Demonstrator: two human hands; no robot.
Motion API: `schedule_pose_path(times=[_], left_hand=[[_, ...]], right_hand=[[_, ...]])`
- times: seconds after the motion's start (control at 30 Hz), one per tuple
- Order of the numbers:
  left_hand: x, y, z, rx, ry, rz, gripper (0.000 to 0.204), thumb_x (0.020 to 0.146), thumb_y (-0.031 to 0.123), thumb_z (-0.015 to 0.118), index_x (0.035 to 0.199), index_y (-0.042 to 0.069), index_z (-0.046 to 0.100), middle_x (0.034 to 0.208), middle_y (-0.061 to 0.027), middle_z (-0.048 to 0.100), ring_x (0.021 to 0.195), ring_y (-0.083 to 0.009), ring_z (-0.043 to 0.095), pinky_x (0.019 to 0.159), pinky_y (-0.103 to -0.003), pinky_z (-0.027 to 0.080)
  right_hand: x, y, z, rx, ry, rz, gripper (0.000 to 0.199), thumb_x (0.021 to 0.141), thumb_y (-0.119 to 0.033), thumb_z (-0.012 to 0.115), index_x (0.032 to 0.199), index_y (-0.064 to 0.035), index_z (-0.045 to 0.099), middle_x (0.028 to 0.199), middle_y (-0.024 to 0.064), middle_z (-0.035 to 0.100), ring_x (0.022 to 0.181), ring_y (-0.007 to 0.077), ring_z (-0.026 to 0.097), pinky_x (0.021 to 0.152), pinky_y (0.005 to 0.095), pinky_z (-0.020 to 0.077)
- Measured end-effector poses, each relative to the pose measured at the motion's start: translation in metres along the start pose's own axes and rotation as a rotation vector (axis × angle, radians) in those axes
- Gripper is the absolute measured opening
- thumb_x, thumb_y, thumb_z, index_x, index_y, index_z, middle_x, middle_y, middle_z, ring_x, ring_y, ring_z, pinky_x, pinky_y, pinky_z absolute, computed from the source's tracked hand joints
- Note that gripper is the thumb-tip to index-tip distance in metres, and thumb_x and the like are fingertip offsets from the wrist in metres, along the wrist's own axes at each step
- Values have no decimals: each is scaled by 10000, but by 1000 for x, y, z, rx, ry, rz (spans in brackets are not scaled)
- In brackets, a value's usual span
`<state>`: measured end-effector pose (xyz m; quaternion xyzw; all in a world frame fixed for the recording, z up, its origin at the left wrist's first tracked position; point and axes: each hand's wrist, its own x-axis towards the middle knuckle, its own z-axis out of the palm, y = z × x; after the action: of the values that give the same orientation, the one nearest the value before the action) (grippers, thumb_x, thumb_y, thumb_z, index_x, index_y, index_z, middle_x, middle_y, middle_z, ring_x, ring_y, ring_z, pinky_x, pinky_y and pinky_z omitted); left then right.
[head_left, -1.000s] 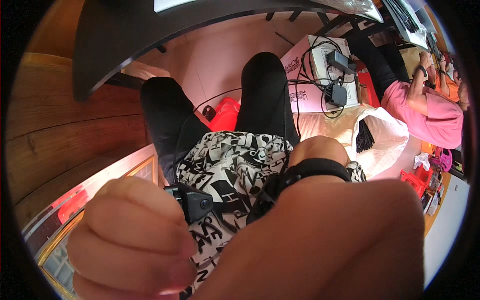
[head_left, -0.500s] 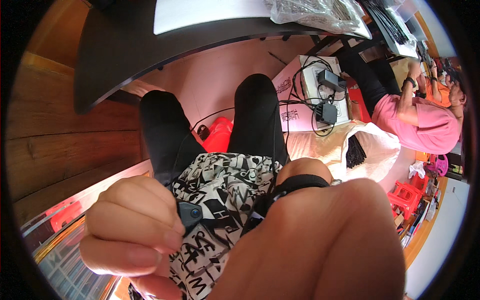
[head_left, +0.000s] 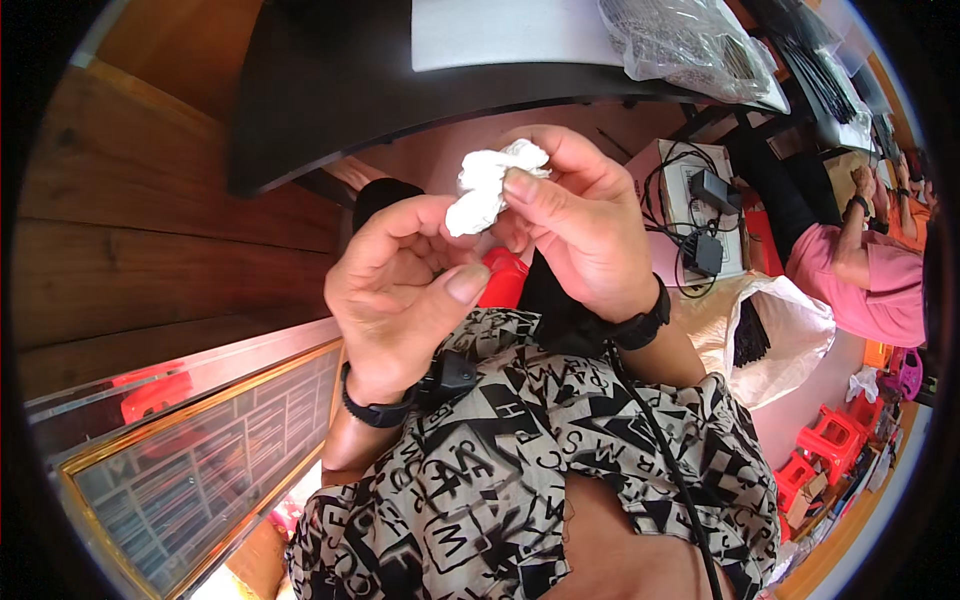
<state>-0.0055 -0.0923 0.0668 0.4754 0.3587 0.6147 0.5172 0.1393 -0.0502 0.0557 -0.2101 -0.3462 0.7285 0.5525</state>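
My right hand (head_left: pixel 590 225) pinches a crumpled white tissue (head_left: pixel 485 185) between thumb and fingers, above my lap. My left hand (head_left: pixel 390 275) is at its lower left side, palm up, with loosely curled fingers. The left index fingertip touches the tissue, partly hidden by it, while the left thumb stands apart. Dark bands circle both wrists. A small black device (head_left: pixel 450 375) hangs against my black-and-white patterned shirt (head_left: pixel 480 460), beside the left wrist.
A black table (head_left: pixel 330 100) with a white board (head_left: pixel 510 35) and a clear plastic bag (head_left: pixel 690 50) stands ahead. Cables and adapters (head_left: pixel 705 250) lie on a carton (head_left: pixel 735 160) at right, near an open sack (head_left: pixel 790 350). A person in pink (head_left: pixel 860 270) sits beyond. A framed panel (head_left: pixel 220 450) is at left.
Both hands have moved up and away from my body, and have come together. The white tissue now shows between them. The view has shifted, showing more of my shirt.
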Motion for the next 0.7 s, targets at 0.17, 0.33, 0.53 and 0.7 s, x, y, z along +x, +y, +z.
schedule_pose_path(times=[0.17,0.33,0.53,0.7], left_hand=[[-1,-6,-4,47,123,67,138,789,-40,588,925,-27,572,855,-98,590,657,-115,532,584,-236,445],[2,-18,-11,428,39,310,158,787,-54,590,939,-13,583,911,-67,550,786,-102,511,683,-214,430],[-8,-31,-8,222,65,106,199,788,-24,611,981,-21,565,962,-64,525,827,-114,516,707,-230,446],[-10,-25,-5,-101,253,-300,256,815,27,600,1039,-59,510,917,-86,570,794,-117,559,673,-244,483]], right_hand=[[-4,7,5,-211,-1,-15,201,824,-43,584,1011,21,546,855,24,576,737,53,534,608,162,419],[-14,18,-4,-390,24,-169,204,816,63,527,1019,63,514,897,53,562,770,57,525,660,188,437],[-11,29,-9,-827,-146,-319,246,747,93,533,989,49,515,846,115,558,739,162,568,644,250,452],[-10,36,-15,-996,-225,-430,320,656,73,583,969,26,538,819,155,545,689,314,547,602,355,451]])
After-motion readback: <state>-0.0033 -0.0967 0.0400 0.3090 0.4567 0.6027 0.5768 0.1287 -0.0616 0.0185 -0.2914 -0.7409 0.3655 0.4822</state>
